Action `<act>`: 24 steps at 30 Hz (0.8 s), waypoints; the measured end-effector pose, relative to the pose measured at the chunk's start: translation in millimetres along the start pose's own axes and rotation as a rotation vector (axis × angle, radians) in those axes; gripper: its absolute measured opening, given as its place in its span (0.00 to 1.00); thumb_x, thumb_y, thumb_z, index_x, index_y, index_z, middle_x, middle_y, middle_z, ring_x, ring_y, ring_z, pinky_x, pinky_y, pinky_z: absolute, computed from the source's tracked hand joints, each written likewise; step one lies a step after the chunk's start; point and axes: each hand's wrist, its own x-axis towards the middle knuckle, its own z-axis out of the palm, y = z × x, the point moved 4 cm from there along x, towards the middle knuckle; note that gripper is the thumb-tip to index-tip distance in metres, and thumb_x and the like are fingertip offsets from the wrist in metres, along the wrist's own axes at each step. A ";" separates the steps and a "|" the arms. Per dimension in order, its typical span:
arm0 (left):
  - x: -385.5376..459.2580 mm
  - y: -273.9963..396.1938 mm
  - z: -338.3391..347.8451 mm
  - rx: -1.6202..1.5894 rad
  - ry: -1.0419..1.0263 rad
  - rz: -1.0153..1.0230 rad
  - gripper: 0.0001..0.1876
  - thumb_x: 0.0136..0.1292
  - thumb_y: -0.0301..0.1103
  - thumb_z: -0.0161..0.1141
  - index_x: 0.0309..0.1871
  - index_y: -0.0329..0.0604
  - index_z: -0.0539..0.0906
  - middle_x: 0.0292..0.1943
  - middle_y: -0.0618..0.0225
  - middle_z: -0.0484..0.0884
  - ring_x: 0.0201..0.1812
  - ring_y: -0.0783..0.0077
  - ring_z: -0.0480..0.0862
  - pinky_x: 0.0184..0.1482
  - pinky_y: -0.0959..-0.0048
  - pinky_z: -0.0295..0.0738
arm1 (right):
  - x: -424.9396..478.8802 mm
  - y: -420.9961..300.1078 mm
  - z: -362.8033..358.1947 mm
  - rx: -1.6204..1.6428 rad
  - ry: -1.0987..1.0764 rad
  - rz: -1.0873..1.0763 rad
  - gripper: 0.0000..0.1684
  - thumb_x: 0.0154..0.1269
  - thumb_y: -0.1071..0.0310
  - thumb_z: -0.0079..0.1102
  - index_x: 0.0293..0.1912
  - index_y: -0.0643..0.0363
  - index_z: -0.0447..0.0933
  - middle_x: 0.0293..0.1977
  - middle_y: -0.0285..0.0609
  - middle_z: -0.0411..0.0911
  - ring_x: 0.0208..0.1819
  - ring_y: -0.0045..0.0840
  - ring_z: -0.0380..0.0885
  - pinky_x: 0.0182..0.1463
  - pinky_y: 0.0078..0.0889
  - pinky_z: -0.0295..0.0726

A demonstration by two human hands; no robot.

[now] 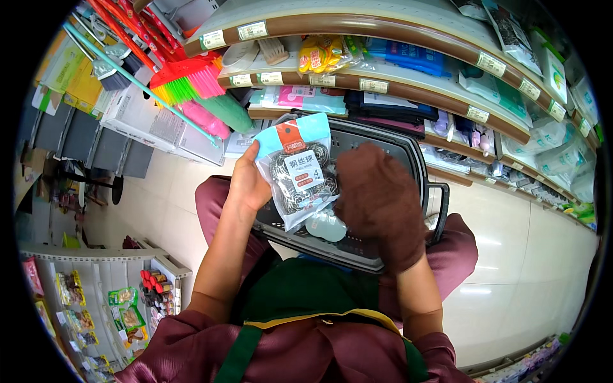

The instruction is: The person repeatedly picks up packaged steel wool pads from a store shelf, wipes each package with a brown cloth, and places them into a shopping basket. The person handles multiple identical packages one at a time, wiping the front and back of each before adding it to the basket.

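My left hand [251,184] grips the left edge of a clear-and-blue plastic bag of steel wool scourers [299,177], tilted above a black plastic shopping basket [417,148]. Several coiled metal scourers show through the bag's front, which bears a printed label. A brown cloth mitt [376,179] covers my right hand [390,225], close against the bag's right side. Whether they touch is unclear, and the fingers are hidden. Beneath the bag's lower corner, a translucent pale green object [326,226] appears in the basket. The basket sits between my knees, its handle [445,206] at the right.
Ahead, curved-looking shelves [335,79] hold yellow-packed gloves [321,52], a brush [273,50] and packaged goods. Brooms [187,81] and a white box [163,119] stand at the left. Behind on the left is a rack [100,256] of packaged goods. Tiled floor [498,253] lies to the right.
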 end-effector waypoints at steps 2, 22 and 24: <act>-0.4 -6.0 -1.0 -0.033 -0.037 -0.043 0.26 0.71 0.46 0.32 0.63 0.35 0.63 0.61 0.54 0.68 0.62 0.55 0.67 0.64 0.56 0.58 | 4.9 1.1 -11.4 0.046 0.073 0.026 0.10 0.60 0.69 0.53 0.42 0.61 0.70 0.31 0.39 0.69 0.40 0.28 0.71 0.45 0.30 0.70; -10.3 -86.9 -1.5 0.043 -0.252 -0.215 0.23 0.68 0.44 0.46 0.60 0.37 0.66 0.53 0.57 0.75 0.52 0.61 0.77 0.52 0.58 0.75 | -3.3 23.7 41.7 -0.550 -0.003 -0.008 0.12 0.55 0.74 0.49 0.41 0.63 0.67 0.35 0.47 0.67 0.41 0.33 0.68 0.48 0.28 0.68; -10.4 -85.6 -0.5 0.026 -0.221 -0.225 0.22 0.68 0.43 0.47 0.58 0.36 0.67 0.50 0.57 0.77 0.48 0.63 0.80 0.47 0.61 0.79 | -0.9 33.4 47.9 -0.409 0.142 -0.064 0.10 0.57 0.72 0.47 0.40 0.63 0.67 0.34 0.45 0.64 0.40 0.33 0.67 0.47 0.30 0.66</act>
